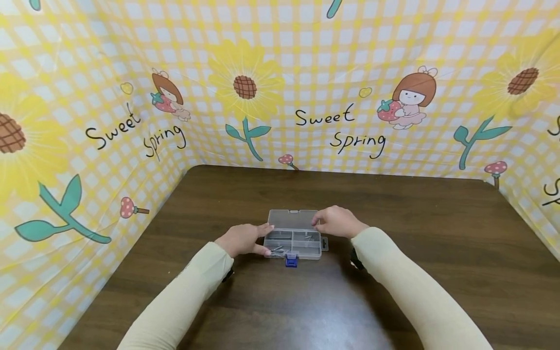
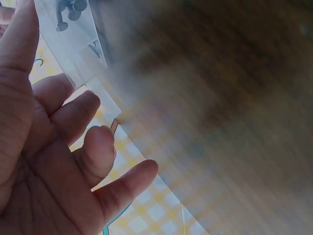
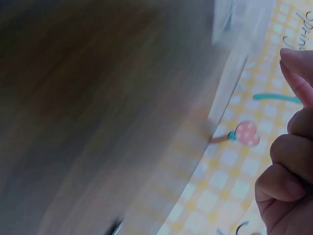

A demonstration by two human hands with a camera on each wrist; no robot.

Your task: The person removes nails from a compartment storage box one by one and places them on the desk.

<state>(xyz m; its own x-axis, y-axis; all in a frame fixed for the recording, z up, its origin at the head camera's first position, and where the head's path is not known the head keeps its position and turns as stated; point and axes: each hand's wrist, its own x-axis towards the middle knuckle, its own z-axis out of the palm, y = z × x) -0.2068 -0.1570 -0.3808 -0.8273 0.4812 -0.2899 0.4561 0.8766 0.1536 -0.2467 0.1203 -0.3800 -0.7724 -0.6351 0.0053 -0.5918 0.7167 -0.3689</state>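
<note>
A clear plastic compartment box (image 1: 306, 251) lies on the table with its lid (image 1: 290, 219) tipped back. Thin metal pieces that look like nails or screws (image 1: 279, 251) sit in the front left compartment, and a few more (image 1: 308, 238) in a right one. My left hand (image 1: 242, 239) grips the box's left end, thumb at the front corner and fingers farther back; other fingers stand loose in the left wrist view. By the lid's right edge is my right hand (image 1: 339, 221), thumb and index tips together, other fingers curled. Nothing shows between those tips.
A blue latch (image 1: 291, 261) juts from the box's front and a clear hanging tab (image 1: 324, 244) from its right end. The dark wooden table (image 1: 385, 291) meets a checked yellow cloth (image 1: 280, 97) at the back and sides.
</note>
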